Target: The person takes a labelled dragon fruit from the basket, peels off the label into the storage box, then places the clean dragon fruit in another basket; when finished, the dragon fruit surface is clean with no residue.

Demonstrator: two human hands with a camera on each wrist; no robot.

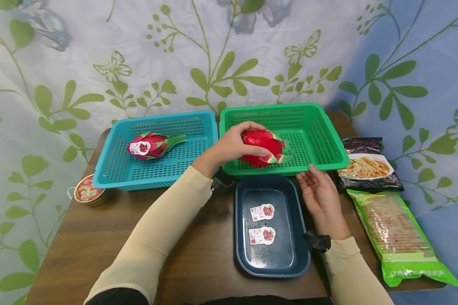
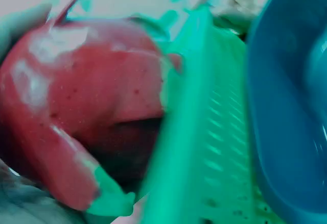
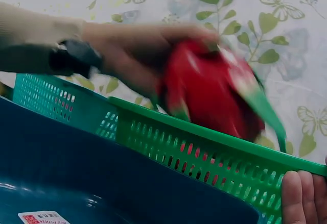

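Observation:
My left hand (image 1: pixel 234 142) grips a red dragon fruit (image 1: pixel 262 148) with green-tipped scales, over the left half of the green basket (image 1: pixel 328 127). Close up in the left wrist view, the dragon fruit (image 2: pixel 97 81) is beside the basket's rim; in the right wrist view it is blurred and rises above that rim. Fingers of my right hand (image 1: pixel 322 199) lie against the basket's front wall near its right corner. Another dragon fruit (image 1: pixel 149 146), bearing a white sticker, lies in the blue basket (image 1: pixel 116 169) at left.
In front of the green basket stands a dark blue tub (image 1: pixel 265 267) with two dragon fruit labels (image 1: pixel 262 212) on its bottom. At right lie a black noodle packet (image 1: pixel 370 167) and a green-edged bag (image 1: pixel 400 233). A round tin (image 1: pixel 89 190) is at the table's left edge.

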